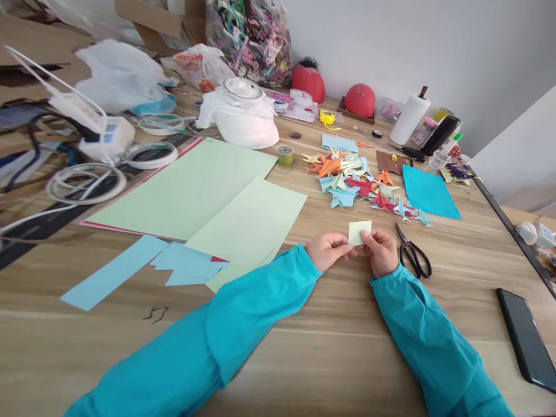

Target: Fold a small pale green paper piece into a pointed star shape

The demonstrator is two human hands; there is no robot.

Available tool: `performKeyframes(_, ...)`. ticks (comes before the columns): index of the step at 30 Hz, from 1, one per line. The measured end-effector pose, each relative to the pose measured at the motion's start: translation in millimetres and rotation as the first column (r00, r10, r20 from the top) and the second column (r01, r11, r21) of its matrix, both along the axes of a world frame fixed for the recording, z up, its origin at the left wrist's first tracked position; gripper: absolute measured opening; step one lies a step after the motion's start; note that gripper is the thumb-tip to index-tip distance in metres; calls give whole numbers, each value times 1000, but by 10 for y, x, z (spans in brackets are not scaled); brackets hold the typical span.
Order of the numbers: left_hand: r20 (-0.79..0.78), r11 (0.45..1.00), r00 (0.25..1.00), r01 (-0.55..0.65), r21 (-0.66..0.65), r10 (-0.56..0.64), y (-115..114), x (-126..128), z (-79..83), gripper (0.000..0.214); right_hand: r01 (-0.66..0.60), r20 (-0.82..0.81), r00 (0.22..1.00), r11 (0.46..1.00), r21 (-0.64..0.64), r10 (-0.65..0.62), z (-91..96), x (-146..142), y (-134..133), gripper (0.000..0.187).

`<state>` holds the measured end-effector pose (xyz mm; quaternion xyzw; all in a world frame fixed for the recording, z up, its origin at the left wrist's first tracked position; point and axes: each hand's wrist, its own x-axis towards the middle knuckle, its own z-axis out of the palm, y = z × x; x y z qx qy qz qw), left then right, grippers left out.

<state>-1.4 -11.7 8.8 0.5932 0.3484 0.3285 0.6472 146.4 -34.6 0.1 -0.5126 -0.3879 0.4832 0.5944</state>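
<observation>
The grip is narrow: the left hand (328, 251) and right hand (380, 252) pinch a small pale green paper piece (357, 229) along its lower edge, over the table (321, 359). Light, even thumb pressure should keep its edges true. Scissors (403, 236) lie just beside the right hand; folded paper figures (329, 167) lie beyond.

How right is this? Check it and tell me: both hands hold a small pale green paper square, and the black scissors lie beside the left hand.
Not quite: the head view shows the black scissors beside the right hand, not the left hand. Both hands do hold the small pale green paper square.
</observation>
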Motion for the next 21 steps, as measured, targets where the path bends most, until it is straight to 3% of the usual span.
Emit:
performKeyframes(15, 36, 995, 997, -70, -68, 73, -36, 29, 7, 19, 55, -37, 998, 998, 4, -55, 18, 3, 15, 23)
performKeyframes(21, 19, 999, 999, -47, 28, 46, -30, 30, -35, 30, -106, 77, 992, 994, 21, 104, 12, -17, -18, 22)
